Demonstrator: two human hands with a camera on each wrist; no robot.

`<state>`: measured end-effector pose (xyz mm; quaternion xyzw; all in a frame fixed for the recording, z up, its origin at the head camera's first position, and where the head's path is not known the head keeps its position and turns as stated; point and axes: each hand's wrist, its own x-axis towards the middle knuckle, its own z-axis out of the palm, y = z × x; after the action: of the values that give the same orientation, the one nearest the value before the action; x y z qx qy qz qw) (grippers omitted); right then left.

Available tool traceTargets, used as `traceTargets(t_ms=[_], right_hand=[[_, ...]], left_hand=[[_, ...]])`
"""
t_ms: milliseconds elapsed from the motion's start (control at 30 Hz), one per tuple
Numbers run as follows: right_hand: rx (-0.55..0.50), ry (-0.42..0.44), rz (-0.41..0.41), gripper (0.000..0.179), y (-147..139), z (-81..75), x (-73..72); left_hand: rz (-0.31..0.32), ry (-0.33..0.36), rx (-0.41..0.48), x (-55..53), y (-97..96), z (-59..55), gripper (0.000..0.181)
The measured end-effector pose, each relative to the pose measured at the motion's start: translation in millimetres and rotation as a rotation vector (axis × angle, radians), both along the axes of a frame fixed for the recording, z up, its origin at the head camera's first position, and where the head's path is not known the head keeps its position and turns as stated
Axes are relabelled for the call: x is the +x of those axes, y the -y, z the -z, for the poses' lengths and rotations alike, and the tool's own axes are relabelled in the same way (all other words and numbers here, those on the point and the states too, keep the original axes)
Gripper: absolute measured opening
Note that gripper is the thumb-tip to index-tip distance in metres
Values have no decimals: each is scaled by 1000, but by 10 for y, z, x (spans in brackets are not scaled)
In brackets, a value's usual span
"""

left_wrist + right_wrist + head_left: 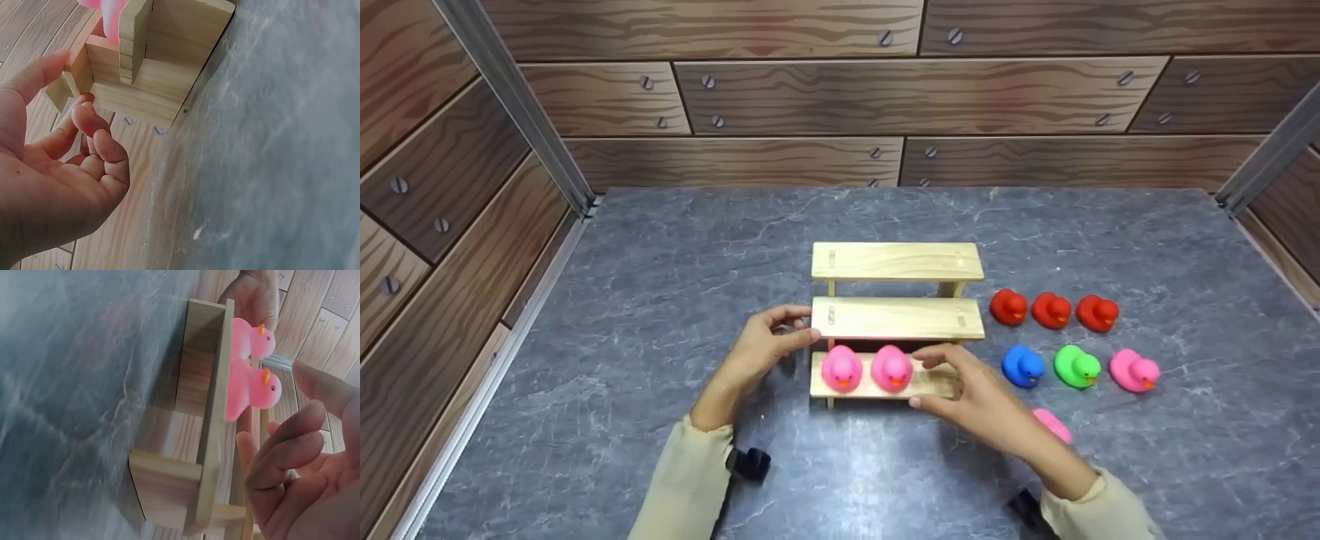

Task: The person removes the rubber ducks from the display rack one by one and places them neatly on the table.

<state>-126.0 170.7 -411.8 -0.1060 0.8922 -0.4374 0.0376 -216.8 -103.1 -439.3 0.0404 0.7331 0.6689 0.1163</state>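
Observation:
A three-step wooden stand (898, 318) is on the grey surface. Two pink rubber ducks, a left one (842, 369) and a right one (892, 367), sit side by side on its lowest step. My left hand (757, 352) pinches the left end of the middle step between thumb and fingers. Just right of the right-hand duck, my right hand (982, 401) hovers over the lowest step, fingers loosely bent and holding nothing. In the right wrist view, a gap separates the right hand (304, 467) from the nearer pink duck (253, 391).
Right of the stand, three red ducks (1051, 310) form a row. Nearer lie a blue duck (1023, 366), a green duck (1077, 367) and a pink duck (1134, 370). Another pink duck (1051, 425) is partly hidden by the right forearm. Wood-patterned walls (840, 97) enclose the surface.

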Motion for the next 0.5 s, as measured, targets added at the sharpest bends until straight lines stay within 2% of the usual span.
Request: traceTargets(t_ms=[500], right_hand=[[0, -91, 7, 40, 178, 81, -83]], left_hand=[[-1, -7, 17, -4, 3, 14, 42]])
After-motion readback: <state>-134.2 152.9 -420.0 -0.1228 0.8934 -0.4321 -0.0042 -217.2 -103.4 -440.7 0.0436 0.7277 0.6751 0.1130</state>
